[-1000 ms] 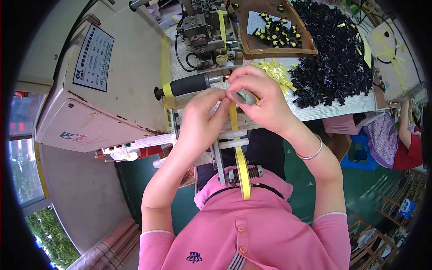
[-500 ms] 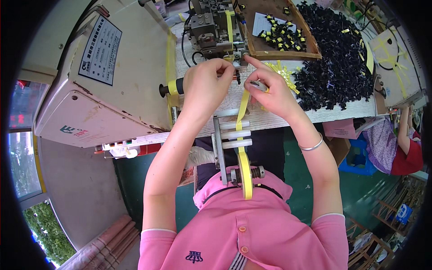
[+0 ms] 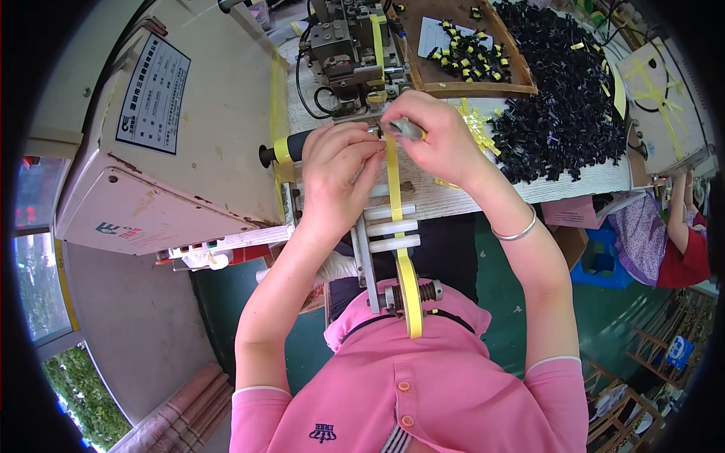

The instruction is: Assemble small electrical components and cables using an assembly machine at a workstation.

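Observation:
My left hand (image 3: 337, 174) is closed, its thumb and fingertips pinched together beside the yellow tape (image 3: 394, 185). Something small and dark shows at those fingertips, too hidden to name. Close against it, my right hand (image 3: 438, 136) grips a small silver metal tool (image 3: 408, 129), whose tip I cannot make out. The tape runs up from a roll (image 3: 410, 294) at my waist, past white rollers (image 3: 394, 228) on a metal bracket (image 3: 364, 260), to my hands. Just beyond my fingers stands a metal machine head (image 3: 340, 45) with yellow tape on it.
A beige machine housing (image 3: 204, 113) fills the left. At the far right of the bench lie a wooden tray (image 3: 453, 87) of black-and-yellow pieces, a heap of small black parts (image 3: 559, 106) and cut yellow tape strips (image 3: 476, 124). Another person's arm (image 3: 680, 211) shows at the right edge.
My right hand has moved up and left, bringing the metal tool close to my left fingertips. My left hand has come down slightly. The view has shifted a little.

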Motion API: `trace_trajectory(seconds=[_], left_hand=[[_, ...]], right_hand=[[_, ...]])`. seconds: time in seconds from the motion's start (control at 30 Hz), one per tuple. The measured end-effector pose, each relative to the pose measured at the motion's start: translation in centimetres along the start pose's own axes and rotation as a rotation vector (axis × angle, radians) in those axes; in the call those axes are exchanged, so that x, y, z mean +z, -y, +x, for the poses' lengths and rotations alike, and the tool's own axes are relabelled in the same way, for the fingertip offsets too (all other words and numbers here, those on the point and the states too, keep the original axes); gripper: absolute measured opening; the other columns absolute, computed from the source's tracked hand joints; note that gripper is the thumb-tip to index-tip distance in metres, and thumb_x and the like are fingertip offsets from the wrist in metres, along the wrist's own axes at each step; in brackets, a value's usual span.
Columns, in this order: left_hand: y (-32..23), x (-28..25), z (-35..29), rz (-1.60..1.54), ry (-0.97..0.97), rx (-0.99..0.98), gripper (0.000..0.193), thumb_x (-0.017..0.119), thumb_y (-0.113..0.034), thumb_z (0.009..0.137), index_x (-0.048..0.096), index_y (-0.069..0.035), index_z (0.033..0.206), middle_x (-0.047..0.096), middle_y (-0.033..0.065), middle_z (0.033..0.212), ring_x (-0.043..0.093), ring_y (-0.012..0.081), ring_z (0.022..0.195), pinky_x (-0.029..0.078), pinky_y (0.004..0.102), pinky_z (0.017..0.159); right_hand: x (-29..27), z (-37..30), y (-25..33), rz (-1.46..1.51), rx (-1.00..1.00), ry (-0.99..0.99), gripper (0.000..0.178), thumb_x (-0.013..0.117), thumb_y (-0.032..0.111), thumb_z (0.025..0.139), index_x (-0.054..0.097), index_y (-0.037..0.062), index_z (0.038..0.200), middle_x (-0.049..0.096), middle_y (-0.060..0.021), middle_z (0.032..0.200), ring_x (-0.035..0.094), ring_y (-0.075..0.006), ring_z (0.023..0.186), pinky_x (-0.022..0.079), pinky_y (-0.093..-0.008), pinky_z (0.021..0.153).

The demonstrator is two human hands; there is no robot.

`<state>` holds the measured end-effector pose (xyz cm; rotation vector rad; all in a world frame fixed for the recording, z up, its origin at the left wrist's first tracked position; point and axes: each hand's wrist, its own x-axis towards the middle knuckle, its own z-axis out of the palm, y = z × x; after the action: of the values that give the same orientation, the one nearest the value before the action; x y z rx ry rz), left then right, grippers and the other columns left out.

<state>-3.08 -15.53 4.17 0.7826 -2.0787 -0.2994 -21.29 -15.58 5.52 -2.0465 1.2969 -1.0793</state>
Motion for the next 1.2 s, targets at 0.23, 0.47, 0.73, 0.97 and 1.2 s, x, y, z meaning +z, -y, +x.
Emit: trace_trajectory(seconds=[0.23,0.47,0.73,0.97,1.2], left_hand=[[0.0,0.2,0.0,0.018,-0.004,0.016,0.015,0.071,0.000,0.069,0.065,-0.004,0.083,0.063,0.0076,0.088,0.061,0.0281,0.095,0.042,0.0397,0.086],[0.0,0.1,0.1,0.019,0.001,0.023,0.015,0.071,0.001,0.069,0.065,-0.004,0.082,0.063,0.0076,0.087,0.061,0.0280,0.095,0.043,0.0394,0.084],[-0.1,0.2,0.1,0.029,-0.004,0.029,0.014,0.071,0.000,0.069,0.064,-0.003,0.082,0.063,0.0080,0.087,0.061,0.0280,0.094,0.043,0.0395,0.084],[-0.2,0.1,0.1,0.012,-0.016,0.019,0.015,0.070,0.001,0.069,0.064,-0.003,0.082,0.063,0.0088,0.088,0.061,0.0285,0.094,0.043,0.0398,0.084],[0.2,0.0,0.3,-0.022,-0.058,-0.007,0.014,0.071,-0.004,0.068,0.063,-0.004,0.080,0.062,0.0073,0.087,0.060,0.0270,0.090,0.043,0.0390,0.081]], right_hand=[[0.3,1.5,0.5,0.181,0.390,0.000,0.009,0.065,0.009,0.076,0.063,0.0016,0.079,0.062,-0.0054,0.076,0.056,-0.0144,0.071,0.044,-0.0280,0.068],[0.5,1.4,0.2,0.326,0.499,0.019,0.009,0.066,0.013,0.077,0.065,0.0047,0.079,0.057,0.0022,0.067,0.047,-0.0045,0.058,0.036,-0.0219,0.049],[1.2,0.3,0.7,0.005,0.263,-0.119,0.014,0.064,0.015,0.078,0.064,0.0030,0.086,0.063,-0.0061,0.082,0.060,-0.0171,0.070,0.046,-0.0283,0.059],[-0.4,-0.6,1.1,-0.272,-0.010,-0.070,0.021,0.066,0.008,0.071,0.063,0.0081,0.093,0.058,-0.0080,0.098,0.061,-0.0303,0.080,0.051,-0.0346,0.069],[0.3,0.3,-1.3,-0.126,-0.018,0.030,0.014,0.064,0.011,0.079,0.063,0.0051,0.091,0.061,-0.0101,0.088,0.061,-0.0247,0.077,0.048,-0.0313,0.063]])
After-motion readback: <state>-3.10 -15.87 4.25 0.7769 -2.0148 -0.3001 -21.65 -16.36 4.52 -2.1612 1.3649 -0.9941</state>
